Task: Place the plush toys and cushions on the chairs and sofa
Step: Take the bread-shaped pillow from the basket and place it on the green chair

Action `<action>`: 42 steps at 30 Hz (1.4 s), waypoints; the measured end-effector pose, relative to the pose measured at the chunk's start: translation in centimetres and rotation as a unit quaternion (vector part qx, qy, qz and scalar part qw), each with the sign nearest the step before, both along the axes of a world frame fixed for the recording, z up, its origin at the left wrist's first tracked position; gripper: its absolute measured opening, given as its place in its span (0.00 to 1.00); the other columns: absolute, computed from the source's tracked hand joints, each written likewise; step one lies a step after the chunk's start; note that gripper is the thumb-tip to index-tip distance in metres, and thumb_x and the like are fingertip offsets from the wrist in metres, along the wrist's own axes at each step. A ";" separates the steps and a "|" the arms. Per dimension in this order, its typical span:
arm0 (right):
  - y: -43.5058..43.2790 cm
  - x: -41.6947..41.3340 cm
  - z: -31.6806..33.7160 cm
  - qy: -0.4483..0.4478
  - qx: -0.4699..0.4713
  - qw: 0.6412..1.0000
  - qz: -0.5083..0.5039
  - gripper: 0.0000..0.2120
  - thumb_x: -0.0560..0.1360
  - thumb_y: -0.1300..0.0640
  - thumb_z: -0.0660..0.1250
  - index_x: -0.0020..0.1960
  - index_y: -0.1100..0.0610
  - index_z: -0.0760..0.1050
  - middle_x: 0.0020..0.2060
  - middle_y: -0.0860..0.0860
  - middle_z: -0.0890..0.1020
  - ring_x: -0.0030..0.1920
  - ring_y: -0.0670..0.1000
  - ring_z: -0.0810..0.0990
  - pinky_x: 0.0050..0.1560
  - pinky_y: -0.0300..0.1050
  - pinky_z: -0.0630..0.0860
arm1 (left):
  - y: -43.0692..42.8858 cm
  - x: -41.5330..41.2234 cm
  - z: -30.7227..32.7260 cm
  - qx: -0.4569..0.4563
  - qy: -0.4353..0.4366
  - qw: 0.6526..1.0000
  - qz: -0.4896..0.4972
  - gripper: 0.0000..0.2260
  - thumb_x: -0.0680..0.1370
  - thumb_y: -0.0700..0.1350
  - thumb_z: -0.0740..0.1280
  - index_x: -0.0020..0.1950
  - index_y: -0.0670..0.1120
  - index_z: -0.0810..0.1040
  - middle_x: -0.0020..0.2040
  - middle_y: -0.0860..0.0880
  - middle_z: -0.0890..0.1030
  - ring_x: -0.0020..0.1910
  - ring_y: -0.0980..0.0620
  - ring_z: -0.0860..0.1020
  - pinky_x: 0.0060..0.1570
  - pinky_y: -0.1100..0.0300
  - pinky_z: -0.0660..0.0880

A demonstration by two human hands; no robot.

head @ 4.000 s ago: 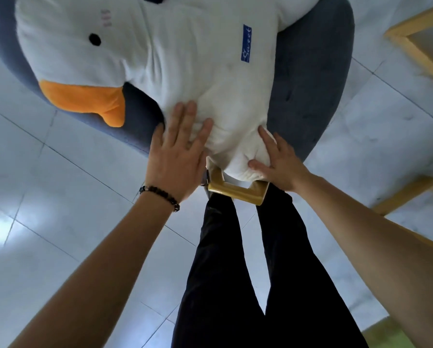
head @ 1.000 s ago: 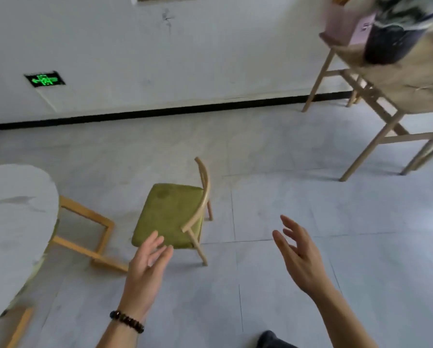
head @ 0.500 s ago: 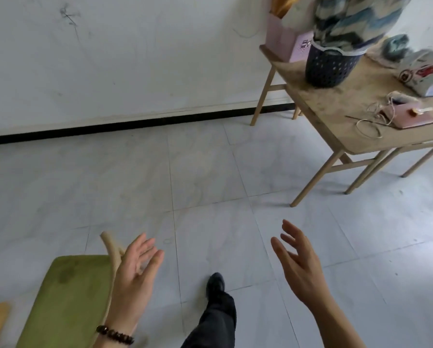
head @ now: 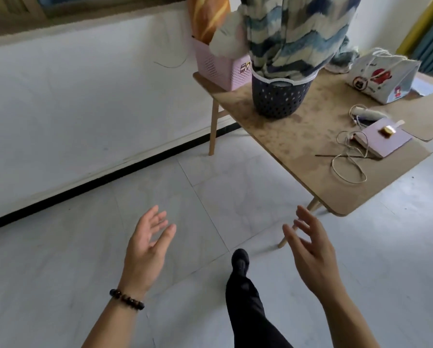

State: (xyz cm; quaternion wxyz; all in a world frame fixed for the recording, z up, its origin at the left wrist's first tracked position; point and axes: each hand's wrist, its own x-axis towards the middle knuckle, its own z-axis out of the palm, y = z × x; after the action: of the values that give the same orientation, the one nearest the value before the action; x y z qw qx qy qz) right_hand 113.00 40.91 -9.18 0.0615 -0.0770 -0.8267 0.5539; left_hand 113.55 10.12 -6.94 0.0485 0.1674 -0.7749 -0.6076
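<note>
The chair has left view; left grip [head: 147,247] and right grip [head: 310,252], both released, face a probably soft, light cushion [head: 293,33], best hugged by its sides.

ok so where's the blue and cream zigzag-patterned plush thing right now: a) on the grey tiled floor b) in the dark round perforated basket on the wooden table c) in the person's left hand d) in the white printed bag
b: the blue and cream zigzag-patterned plush thing sticks up out of the dark round perforated basket on the wooden table; the left hand and right hand are open and hold nothing.
</note>
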 end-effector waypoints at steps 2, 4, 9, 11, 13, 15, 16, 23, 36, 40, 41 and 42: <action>-0.3 -6.5 -1.9 -0.017 -0.015 1.000 0.004 0.28 0.76 0.42 0.65 0.75 0.47 0.67 0.67 0.43 0.74 0.67 0.45 0.75 0.63 0.48 0.77 | 0.3 -6.1 -1.1 -0.001 -0.016 1.000 0.007 0.25 0.77 0.44 0.74 0.72 0.51 0.71 0.64 0.54 0.79 0.63 0.56 0.79 0.67 0.45 0.74; -0.8 -13.9 -2.7 -0.017 -0.012 1.000 0.015 0.27 0.78 0.46 0.67 0.75 0.47 0.67 0.67 0.43 0.73 0.67 0.46 0.75 0.65 0.55 0.78 | 0.4 -12.6 -1.2 0.004 -0.033 0.999 0.015 0.26 0.73 0.50 0.74 0.69 0.54 0.71 0.63 0.57 0.79 0.61 0.59 0.80 0.68 0.42 0.73; -3.0 -31.2 0.8 0.000 0.021 0.999 0.050 0.26 0.80 0.51 0.68 0.76 0.50 0.66 0.70 0.48 0.72 0.67 0.46 0.74 0.65 0.51 0.78 | -1.1 -27.8 2.8 -0.001 -0.019 1.000 0.021 0.26 0.71 0.53 0.71 0.68 0.55 0.71 0.63 0.58 0.79 0.59 0.64 0.80 0.68 0.43 0.73; -4.1 -37.2 2.8 0.012 0.045 0.997 0.063 0.26 0.80 0.51 0.67 0.76 0.50 0.66 0.70 0.50 0.73 0.67 0.46 0.74 0.63 0.47 0.77 | -2.1 -33.1 4.4 0.001 -0.001 1.000 0.029 0.27 0.70 0.54 0.71 0.69 0.56 0.71 0.63 0.59 0.79 0.60 0.63 0.79 0.68 0.44 0.74; -5.3 -42.3 3.9 0.017 0.056 0.996 0.072 0.26 0.80 0.51 0.67 0.76 0.50 0.66 0.69 0.51 0.74 0.66 0.46 0.75 0.62 0.47 0.78 | -3.1 -37.7 5.3 0.005 0.016 0.999 0.040 0.30 0.70 0.58 0.72 0.70 0.55 0.71 0.64 0.58 0.79 0.61 0.61 0.79 0.68 0.45 0.74; -6.5 -47.1 4.0 0.021 0.060 0.995 0.073 0.26 0.80 0.50 0.68 0.76 0.49 0.66 0.68 0.51 0.75 0.65 0.47 0.77 0.62 0.49 0.79 | -4.2 -42.2 4.9 0.013 0.021 0.999 0.047 0.33 0.68 0.60 0.72 0.72 0.52 0.71 0.64 0.57 0.80 0.62 0.59 0.80 0.67 0.45 0.74; -7.1 -49.4 3.6 0.021 0.060 0.996 0.070 0.26 0.80 0.50 0.68 0.76 0.47 0.66 0.68 0.50 0.75 0.65 0.47 0.77 0.62 0.49 0.79 | -4.8 -44.5 4.3 0.018 0.019 0.999 0.047 0.33 0.69 0.58 0.73 0.72 0.51 0.71 0.64 0.56 0.80 0.62 0.58 0.80 0.67 0.45 0.74; -12.7 -64.3 1.7 -0.023 0.060 0.998 -0.007 0.28 0.79 0.50 0.70 0.77 0.47 0.66 0.71 0.46 0.74 0.68 0.45 0.75 0.67 0.51 0.76 | -9.8 -63.8 -0.1 0.023 -0.007 0.998 -0.054 0.22 0.79 0.44 0.70 0.71 0.54 0.70 0.65 0.57 0.78 0.64 0.57 0.78 0.60 0.60 0.76; -18.6 -86.1 5.3 0.027 0.187 0.954 -0.235 0.33 0.78 0.42 0.69 0.78 0.52 0.64 0.76 0.55 0.64 0.77 0.56 0.63 0.74 0.61 0.68 | -11.6 -98.4 3.7 -0.100 0.033 0.963 -0.246 0.31 0.78 0.49 0.71 0.78 0.49 0.62 0.75 0.49 0.69 0.72 0.53 0.70 0.65 0.58 0.73; -19.3 -91.7 5.5 0.161 0.313 0.901 -0.253 0.29 0.77 0.44 0.71 0.73 0.57 0.72 0.73 0.61 0.70 0.73 0.61 0.67 0.78 0.45 0.56 | -9.8 -107.5 4.7 -0.121 0.029 0.971 -0.202 0.46 0.74 0.60 0.73 0.82 0.49 0.50 0.81 0.47 0.57 0.79 0.50 0.59 0.74 0.51 0.64; -19.4 -93.2 5.6 0.153 0.337 0.897 -0.240 0.30 0.76 0.42 0.70 0.74 0.55 0.71 0.74 0.61 0.69 0.75 0.62 0.66 0.78 0.45 0.52 | -9.5 -109.7 5.2 -0.120 0.028 0.975 -0.183 0.49 0.72 0.62 0.74 0.82 0.49 0.48 0.82 0.47 0.55 0.80 0.49 0.58 0.76 0.49 0.62; -19.4 -94.7 5.5 0.129 0.363 0.893 -0.233 0.32 0.76 0.39 0.69 0.75 0.52 0.69 0.76 0.60 0.66 0.77 0.63 0.62 0.78 0.50 0.51 | -9.3 -111.8 5.6 -0.108 0.029 0.979 -0.170 0.54 0.69 0.64 0.76 0.82 0.48 0.46 0.82 0.47 0.54 0.80 0.48 0.57 0.77 0.47 0.61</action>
State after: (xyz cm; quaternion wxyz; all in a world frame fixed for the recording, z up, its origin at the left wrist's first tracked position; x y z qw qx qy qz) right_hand 18.35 21.50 -3.71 0.3187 -0.1676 -0.9134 0.1900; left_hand 1.77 0.79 -1.38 -0.0158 0.0092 -0.8513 -0.5244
